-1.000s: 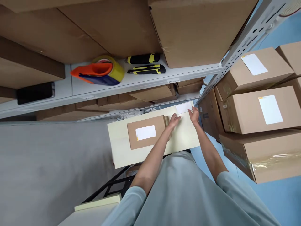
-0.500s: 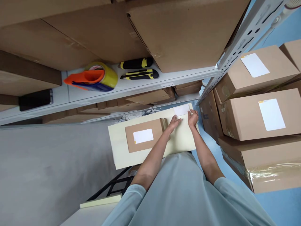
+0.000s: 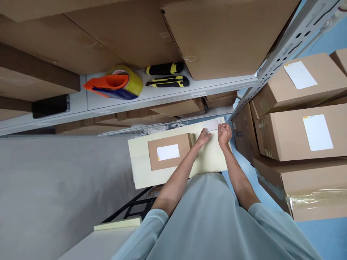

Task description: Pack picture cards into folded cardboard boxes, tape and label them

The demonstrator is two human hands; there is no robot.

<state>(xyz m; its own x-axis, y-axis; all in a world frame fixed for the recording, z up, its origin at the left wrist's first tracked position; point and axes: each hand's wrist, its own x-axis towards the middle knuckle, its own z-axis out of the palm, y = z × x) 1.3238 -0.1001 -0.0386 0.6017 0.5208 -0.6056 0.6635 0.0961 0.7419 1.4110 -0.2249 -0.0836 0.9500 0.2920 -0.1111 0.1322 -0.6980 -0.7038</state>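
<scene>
A white label sheet (image 3: 211, 124) lies at the far right end of a cream tabletop (image 3: 141, 173). My right hand (image 3: 225, 134) pinches its right end, where a corner is lifted and curled. At the sheet's left end, the fingers of my left hand (image 3: 204, 137) are closed on its near edge. Beside my left forearm sits a small cardboard box (image 3: 184, 144) with a white label (image 3: 168, 152) stuck on its top. Part of that box is hidden behind my forearm.
On the shelf (image 3: 173, 91) ahead are a tape dispenser (image 3: 114, 85), box cutters (image 3: 169, 81) and a black phone-like object (image 3: 51, 106). Large cartons (image 3: 222, 39) stand above. Labelled cartons (image 3: 287, 137) are stacked at right, beside a metal upright (image 3: 288, 43). A grey wall (image 3: 65, 180) is left.
The right end of the label sheet has come up and curled in my right hand's fingers. My left hand stays at the sheet's left end. The whole view has shifted slightly.
</scene>
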